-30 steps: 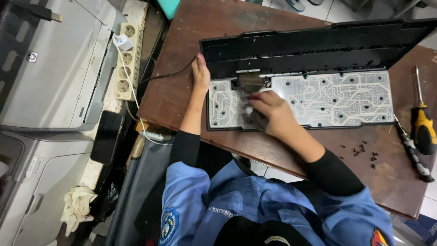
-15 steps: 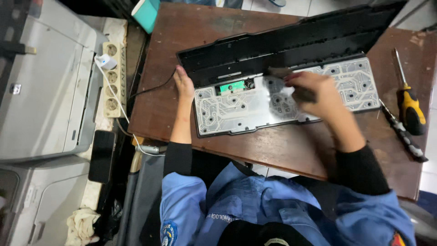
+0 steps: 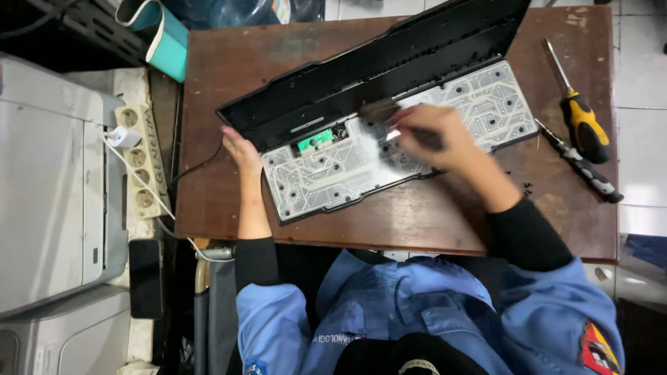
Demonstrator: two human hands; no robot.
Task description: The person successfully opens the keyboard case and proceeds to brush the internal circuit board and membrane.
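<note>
An opened black keyboard lies across a brown wooden table, its clear membrane sheet with printed circuit traces exposed and a small green circuit board showing near the middle. My left hand rests on the keyboard's left end, fingers pressed against its edge. My right hand is closed around a small dark-bristled brush, whose bristles touch the membrane near its centre. The brush handle is mostly hidden in my fist.
A yellow-and-black screwdriver and a slimmer dark screwdriver lie at the table's right. A white power strip with a plugged charger, grey printers and a black phone sit at the left. A teal roll lies at the top.
My right hand has swept the brush from the membrane's left part toward the right and back to the middle. My left hand stays at the keyboard's left end. The view has shifted.
</note>
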